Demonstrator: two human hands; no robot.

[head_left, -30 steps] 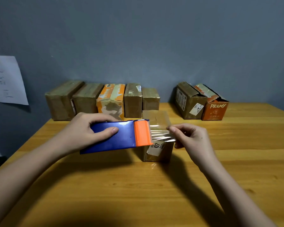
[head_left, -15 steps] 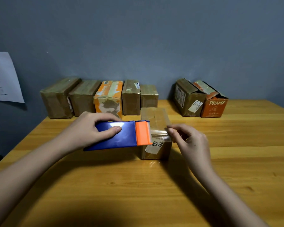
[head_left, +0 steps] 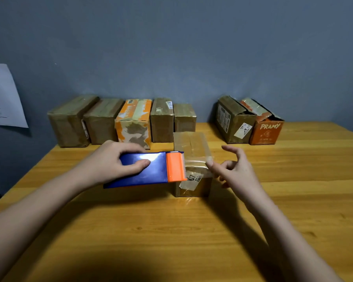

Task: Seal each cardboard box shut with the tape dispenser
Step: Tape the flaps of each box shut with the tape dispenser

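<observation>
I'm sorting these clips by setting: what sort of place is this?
Probably a home or small-office packing spot, not a warehouse: one wooden table against a plain grey wall, small reused cardboard boxes lined along it, and a handwritten paper sheet stuck up.

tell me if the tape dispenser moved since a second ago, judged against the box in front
Yes. The blue and orange tape dispenser has shifted slightly left against the brown cardboard box: its orange end covered the box's left part before and now sits at the left edge.

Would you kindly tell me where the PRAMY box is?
In the head view, the orange PRAMY box stands far right on the table, against the wall, touching a brown box.
</observation>
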